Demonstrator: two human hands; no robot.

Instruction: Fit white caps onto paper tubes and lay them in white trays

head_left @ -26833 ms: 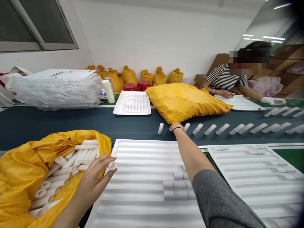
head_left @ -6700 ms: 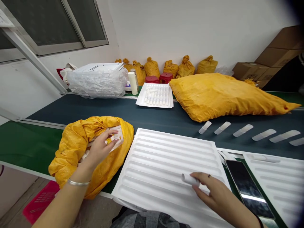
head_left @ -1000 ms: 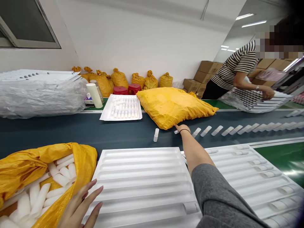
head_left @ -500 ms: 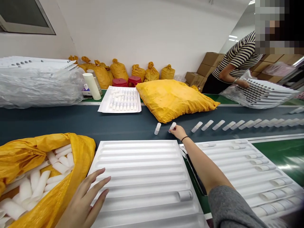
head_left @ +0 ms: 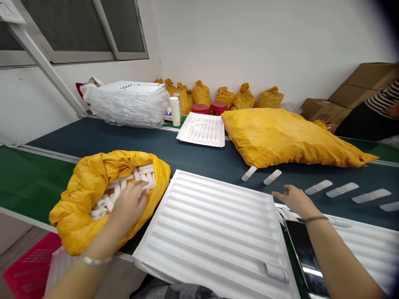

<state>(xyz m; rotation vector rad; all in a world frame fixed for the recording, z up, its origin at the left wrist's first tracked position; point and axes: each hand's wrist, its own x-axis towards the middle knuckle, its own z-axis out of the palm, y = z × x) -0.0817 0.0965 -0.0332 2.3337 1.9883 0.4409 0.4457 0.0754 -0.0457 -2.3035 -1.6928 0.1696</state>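
Note:
My left hand (head_left: 129, 203) is over the open yellow sack (head_left: 75, 211), its blurred fingers among the white plastic tubes (head_left: 109, 203) inside. Whether it grips one of them is not clear. At the belt's near edge, my right hand (head_left: 294, 200) has thumb and fingers apart with nothing between them. Just beyond it a capped white tube (head_left: 272, 177) stands on the dark conveyor belt (head_left: 199, 160), with another tube (head_left: 249, 173) to its left. Between my hands lies a grooved white foam tray (head_left: 215, 224), holding one tube (head_left: 276, 273) at its lower right.
A full yellow sack (head_left: 289, 137) lies across the belt, beside a tray of tubes (head_left: 202, 135). Several tubes (head_left: 343, 189) stand at right. A phone (head_left: 307, 253) lies beside a second tray (head_left: 374, 245). Plastic-wrapped trays (head_left: 127, 106) sit at back left; a person's striped sleeve shows far right.
The view has turned left. My left hand has moved from the tray's left edge into the yellow sack. My right hand has let go of the tube on the belt and drawn back.

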